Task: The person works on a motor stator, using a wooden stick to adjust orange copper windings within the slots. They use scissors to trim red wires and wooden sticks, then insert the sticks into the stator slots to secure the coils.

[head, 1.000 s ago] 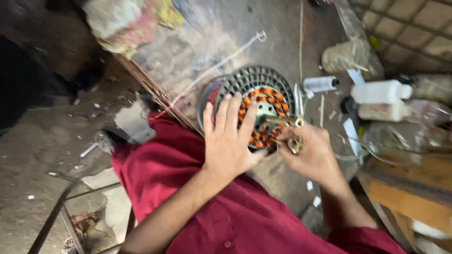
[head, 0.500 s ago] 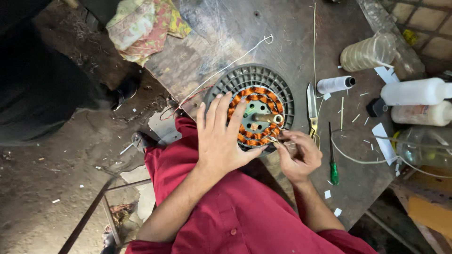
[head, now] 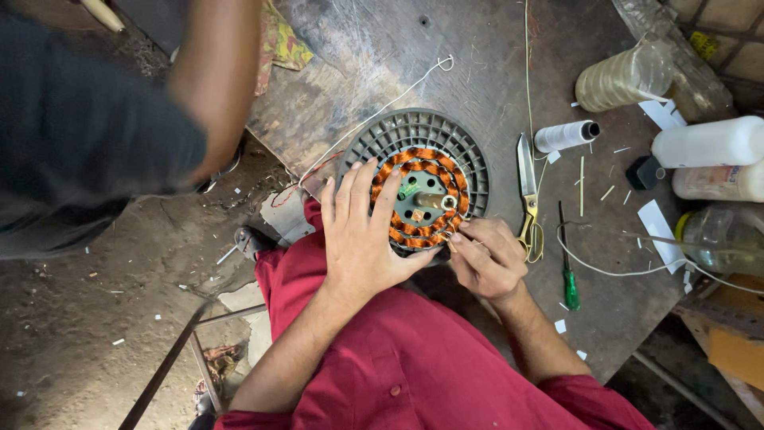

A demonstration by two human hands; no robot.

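Another person's arm (head: 215, 80) now leans in at top left. The left hand (head: 362, 239) lies flat on the fan motor stator (head: 422, 187) on the workbench (head: 477, 72); the right hand (head: 485, 259) pinches its fragile copper winding. The stator looks heavy, best gripped by its plastic rim.

One round grey motor housing (head: 414, 131) with one ring of orange copper windings (head: 422, 155) lies on one worn metal table (head: 477, 64). Two bare hands rest on it, the left hand (head: 362, 239) and the right hand (head: 485, 259). Nearby: one pair of yellow-handled scissors (head: 528, 191), one green-handled screwdriver (head: 567, 263), one spool of white thread (head: 563, 136), two white plastic bottles (head: 704, 143) and two clear plastic bottles (head: 621, 77). One other person's arm (head: 215, 72) shows at the upper left.
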